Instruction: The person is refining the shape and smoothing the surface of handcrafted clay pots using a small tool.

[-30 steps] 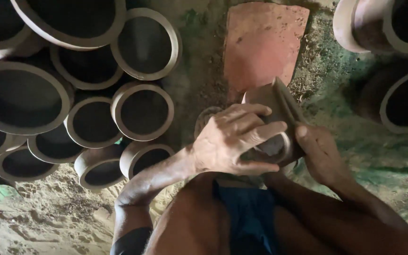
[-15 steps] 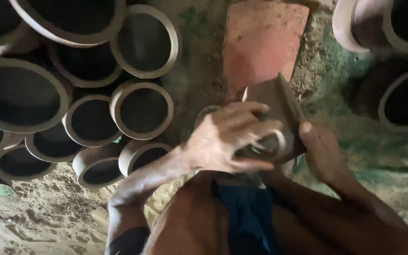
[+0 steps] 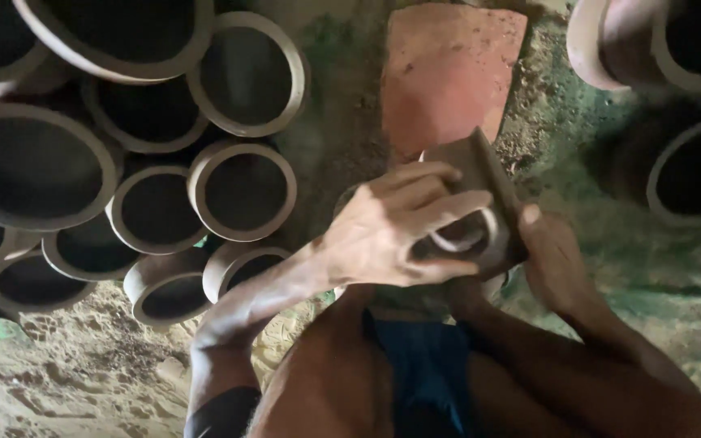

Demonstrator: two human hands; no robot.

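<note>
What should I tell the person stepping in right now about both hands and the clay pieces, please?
Left hand: fingers spread over the small clay pot, gripping it.
Right hand: supports the pot from the right side, thumb up.
The pot is held over the lap, just below the red slab.
Finished-looking clay rings lie stacked to the left on the sandy ground; more at the right.
Shaping looks unfinished; how much remains cannot be told.
</note>
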